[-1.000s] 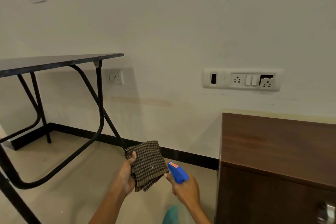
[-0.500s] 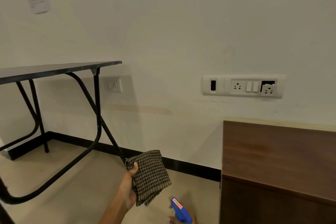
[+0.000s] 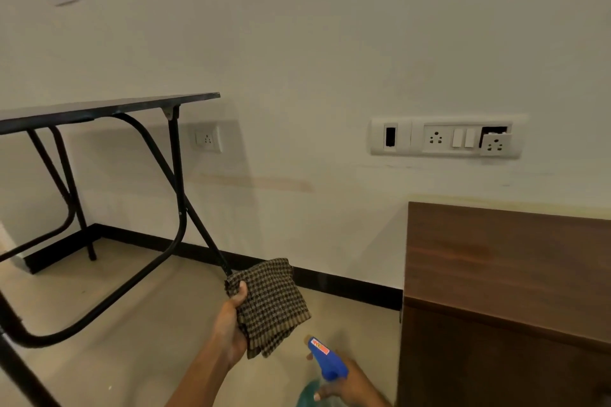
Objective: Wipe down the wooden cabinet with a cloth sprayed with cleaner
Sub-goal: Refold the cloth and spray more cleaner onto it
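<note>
Left hand [image 3: 231,324] grips our folded brown checked cloth [image 3: 271,304]; right hand [image 3: 350,387] wraps blue-headed spray bottle [image 3: 325,360], nozzle twd cloth, beside dark wooden cabinet [image 3: 502,274].

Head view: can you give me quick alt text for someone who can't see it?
A person's left hand holds up a folded checked cloth while the right hand grips a blue-topped spray bottle just below it. A dark wooden cabinet stands to the right, a black folding table to the left.
</note>
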